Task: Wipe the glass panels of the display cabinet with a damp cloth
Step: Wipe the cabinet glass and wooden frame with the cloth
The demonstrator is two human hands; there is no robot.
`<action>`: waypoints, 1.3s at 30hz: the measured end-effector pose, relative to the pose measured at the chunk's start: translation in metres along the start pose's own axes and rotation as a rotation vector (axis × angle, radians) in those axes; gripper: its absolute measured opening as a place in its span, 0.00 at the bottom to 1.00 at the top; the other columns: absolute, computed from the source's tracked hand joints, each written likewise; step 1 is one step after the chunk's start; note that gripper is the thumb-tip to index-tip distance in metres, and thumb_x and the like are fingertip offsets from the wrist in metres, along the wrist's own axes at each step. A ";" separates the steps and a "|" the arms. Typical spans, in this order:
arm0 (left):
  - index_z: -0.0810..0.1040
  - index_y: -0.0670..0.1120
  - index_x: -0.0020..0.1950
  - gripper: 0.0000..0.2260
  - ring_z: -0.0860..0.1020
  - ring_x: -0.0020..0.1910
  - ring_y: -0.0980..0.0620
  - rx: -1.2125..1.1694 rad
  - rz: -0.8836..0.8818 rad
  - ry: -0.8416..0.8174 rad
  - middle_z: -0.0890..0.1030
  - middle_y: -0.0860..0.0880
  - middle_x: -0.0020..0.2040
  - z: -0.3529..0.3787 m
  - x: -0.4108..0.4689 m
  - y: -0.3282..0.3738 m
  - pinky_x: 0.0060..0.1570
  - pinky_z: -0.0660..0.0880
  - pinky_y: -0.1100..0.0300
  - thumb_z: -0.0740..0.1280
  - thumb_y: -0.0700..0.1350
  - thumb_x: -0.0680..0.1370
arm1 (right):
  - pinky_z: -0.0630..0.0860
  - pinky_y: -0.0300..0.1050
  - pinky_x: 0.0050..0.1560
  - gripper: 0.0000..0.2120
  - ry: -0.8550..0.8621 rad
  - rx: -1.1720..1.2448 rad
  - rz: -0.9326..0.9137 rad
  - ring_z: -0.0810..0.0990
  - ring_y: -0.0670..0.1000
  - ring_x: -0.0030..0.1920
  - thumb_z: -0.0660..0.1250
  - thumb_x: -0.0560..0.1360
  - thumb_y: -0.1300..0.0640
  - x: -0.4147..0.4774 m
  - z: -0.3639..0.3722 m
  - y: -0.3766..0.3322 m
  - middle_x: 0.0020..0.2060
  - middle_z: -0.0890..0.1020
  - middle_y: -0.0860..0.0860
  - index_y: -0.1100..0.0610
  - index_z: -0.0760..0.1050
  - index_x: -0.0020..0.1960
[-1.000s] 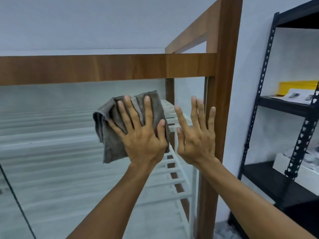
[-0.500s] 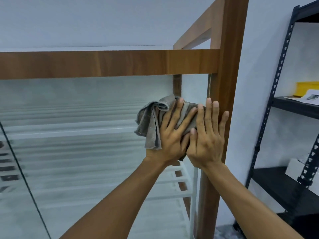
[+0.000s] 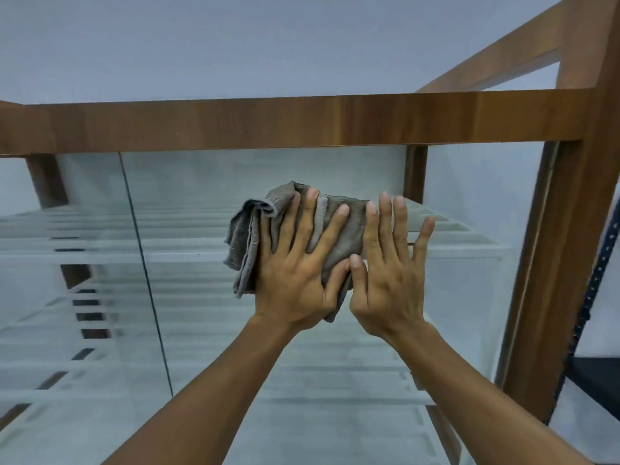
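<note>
A grey cloth (image 3: 245, 243), bunched into loose folds with a stitched hem curling at its upper left corner, lies against the glass panel (image 3: 208, 182) of the display cabinet (image 3: 268, 124), in the upper part of the pane below the wooden top rail. The left hand (image 3: 295, 283) presses it flat to the glass, its grip unclenched, fingers straight and spread across the fabric. The right hand (image 3: 389, 286) lies just beside it, its grip likewise flat, fingers straight, touching the cloth's right edge. A dark seam (image 3: 144, 263) divides the panes at left; white slatted shelves (image 3: 463, 243) show behind the glass.
</note>
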State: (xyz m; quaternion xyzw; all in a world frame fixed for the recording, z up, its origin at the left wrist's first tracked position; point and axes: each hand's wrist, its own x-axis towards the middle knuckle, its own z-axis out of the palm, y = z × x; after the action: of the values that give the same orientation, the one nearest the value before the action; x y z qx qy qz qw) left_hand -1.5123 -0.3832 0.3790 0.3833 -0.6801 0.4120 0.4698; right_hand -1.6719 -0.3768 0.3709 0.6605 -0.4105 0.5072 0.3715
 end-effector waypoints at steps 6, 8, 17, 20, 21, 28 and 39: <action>0.62 0.50 0.83 0.31 0.50 0.85 0.42 0.020 -0.035 0.053 0.54 0.41 0.85 -0.012 -0.016 -0.056 0.81 0.42 0.40 0.59 0.61 0.83 | 0.40 0.74 0.78 0.32 0.042 -0.037 -0.011 0.49 0.60 0.84 0.53 0.82 0.51 0.016 0.028 -0.047 0.83 0.54 0.61 0.61 0.54 0.83; 0.58 0.51 0.84 0.32 0.48 0.85 0.43 0.059 -0.063 0.070 0.52 0.42 0.85 -0.012 -0.023 -0.071 0.81 0.42 0.38 0.56 0.62 0.83 | 0.40 0.74 0.78 0.33 0.065 -0.070 -0.009 0.48 0.60 0.84 0.53 0.82 0.49 0.016 0.034 -0.050 0.83 0.52 0.60 0.60 0.54 0.83; 0.48 0.60 0.85 0.32 0.40 0.84 0.52 0.078 -0.131 0.120 0.46 0.48 0.86 -0.010 -0.047 -0.108 0.82 0.37 0.43 0.48 0.67 0.82 | 0.38 0.74 0.78 0.31 0.042 -0.195 -0.140 0.44 0.55 0.84 0.49 0.82 0.44 0.002 0.046 -0.046 0.84 0.49 0.56 0.49 0.52 0.84; 0.45 0.63 0.84 0.32 0.38 0.84 0.54 0.084 -0.165 0.118 0.44 0.50 0.86 -0.012 -0.051 -0.118 0.81 0.35 0.46 0.45 0.69 0.81 | 0.35 0.71 0.78 0.32 0.026 -0.224 -0.140 0.41 0.54 0.84 0.43 0.82 0.41 0.002 0.045 -0.045 0.84 0.46 0.54 0.46 0.48 0.84; 0.45 0.64 0.84 0.32 0.38 0.84 0.54 0.084 -0.178 0.115 0.43 0.51 0.86 -0.014 -0.054 -0.121 0.81 0.34 0.47 0.44 0.69 0.80 | 0.34 0.71 0.78 0.32 0.019 -0.226 -0.141 0.40 0.53 0.84 0.42 0.81 0.40 0.002 0.044 -0.045 0.84 0.44 0.54 0.45 0.47 0.84; 0.42 0.63 0.84 0.31 0.36 0.83 0.52 0.086 -0.309 0.088 0.41 0.49 0.86 -0.018 -0.067 -0.130 0.81 0.33 0.44 0.45 0.68 0.83 | 0.34 0.70 0.78 0.32 -0.008 -0.233 -0.035 0.35 0.55 0.83 0.36 0.81 0.42 -0.010 0.048 -0.062 0.83 0.38 0.54 0.46 0.38 0.84; 0.43 0.63 0.84 0.30 0.39 0.84 0.52 0.121 -0.273 0.067 0.42 0.50 0.86 -0.019 -0.086 -0.127 0.81 0.35 0.45 0.47 0.67 0.84 | 0.34 0.69 0.79 0.32 -0.006 -0.250 -0.066 0.36 0.55 0.83 0.42 0.85 0.38 -0.036 0.057 -0.082 0.83 0.38 0.54 0.47 0.39 0.84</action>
State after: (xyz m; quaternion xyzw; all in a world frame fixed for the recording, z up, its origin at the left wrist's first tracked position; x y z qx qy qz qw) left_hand -1.3683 -0.4005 0.3264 0.4858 -0.5798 0.3970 0.5198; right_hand -1.5814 -0.3911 0.3181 0.6236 -0.4499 0.4375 0.4662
